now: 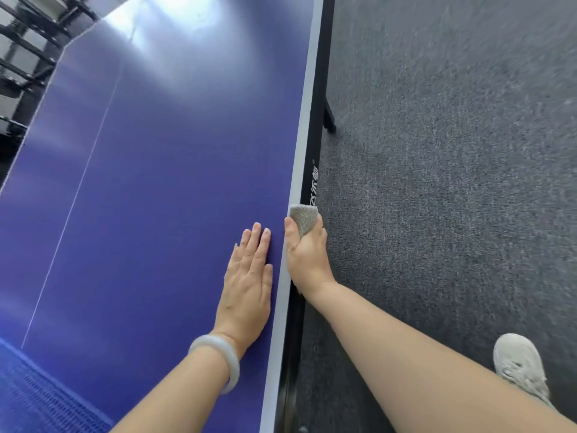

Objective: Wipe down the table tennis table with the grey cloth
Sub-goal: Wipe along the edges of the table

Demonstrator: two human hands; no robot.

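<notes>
The blue table tennis table (pixel 162 170) fills the left half of the view, with a white side line and a black side rail along its right edge. My right hand (pixel 307 254) grips the folded grey cloth (pixel 304 218) and holds it against that edge, thumb on the white line and fingers over the black rail. My left hand (pixel 248 276) lies flat on the blue top just left of the edge, fingers straight. A pale bangle (pixel 218 360) circles my left wrist.
The blue net (pixel 37 395) crosses the bottom left corner. Grey carpet (pixel 452 182) covers the floor to the right, where a black table leg (pixel 329 117) stands. My light shoe (pixel 521 367) is at the lower right. Dark racks (pixel 22 64) stand beyond the table's far left.
</notes>
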